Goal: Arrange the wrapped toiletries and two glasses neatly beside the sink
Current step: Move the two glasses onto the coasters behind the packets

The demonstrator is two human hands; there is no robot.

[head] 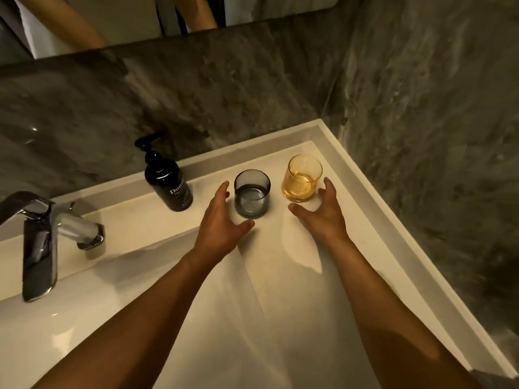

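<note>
Left to right along the back of the white worktop (280, 248): chrome tap (42, 237) at far left, then a black pump bottle (168, 183) standing upright, then the grey glass (252, 193), then the amber glass (303, 178) nearest the corner wall. Both glasses stand upright, mouths up, apart from each other with a clear gap between. No wrapped toiletries in view.

Left hand (222, 220) is spread open, fingers curved on the grey glass's left side, thumb reaching under its near edge; it cups around the glass, contact looks slight or none, can't tell for sure. Right hand (323, 211) is also spread, fingers up along the amber glass's right side, thumb pointing at its near base; just beside it, not clearly gripping.

Key relation: each glass sits straight ahead of its own hand, in the open span between thumb and fingers. Left hand is nearer the grey one, right hand nearer the amber one. Likely next: either close on the glasses or nudge them closer together. The grey glass sits slightly nearer the person than the amber, so the row isn't square to the back ledge.
</note>
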